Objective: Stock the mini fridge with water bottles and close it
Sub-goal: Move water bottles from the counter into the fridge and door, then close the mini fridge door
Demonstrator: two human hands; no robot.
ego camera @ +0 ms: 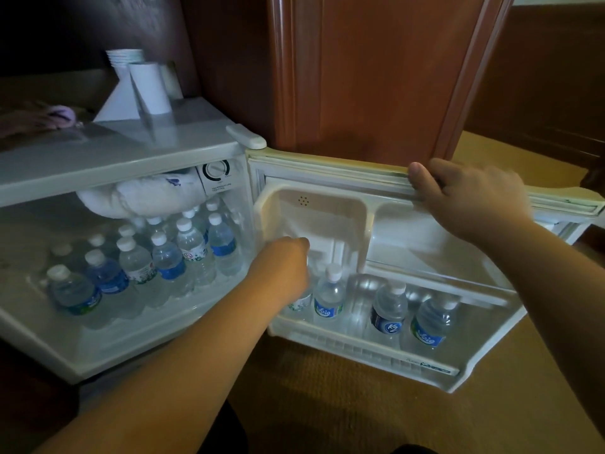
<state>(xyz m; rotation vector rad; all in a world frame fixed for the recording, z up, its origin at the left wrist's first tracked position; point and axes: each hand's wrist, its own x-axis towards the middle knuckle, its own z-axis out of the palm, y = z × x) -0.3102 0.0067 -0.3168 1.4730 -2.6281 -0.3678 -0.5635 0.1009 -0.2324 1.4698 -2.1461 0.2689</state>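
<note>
The white mini fridge (137, 152) stands open on the floor, its door (327, 165) swung wide to the right. Several small water bottles (167, 260) with white caps fill the fridge floor in rows. The door's bottom shelf (360, 345) holds three visible bottles (329, 296), plus one (299, 304) at its left end that is mostly hidden. My left hand (284, 267) is closed around the top of that leftmost bottle. My right hand (465, 194) grips the top edge of the door.
A frosted freezer lump (140, 198) hangs under the fridge ceiling beside the thermostat dial (216, 170). White paper cups (126, 59) and a white roll (150, 88) sit on the fridge top. A brown wooden cabinet (376, 77) stands behind the door. Tan carpet (327, 404) lies below.
</note>
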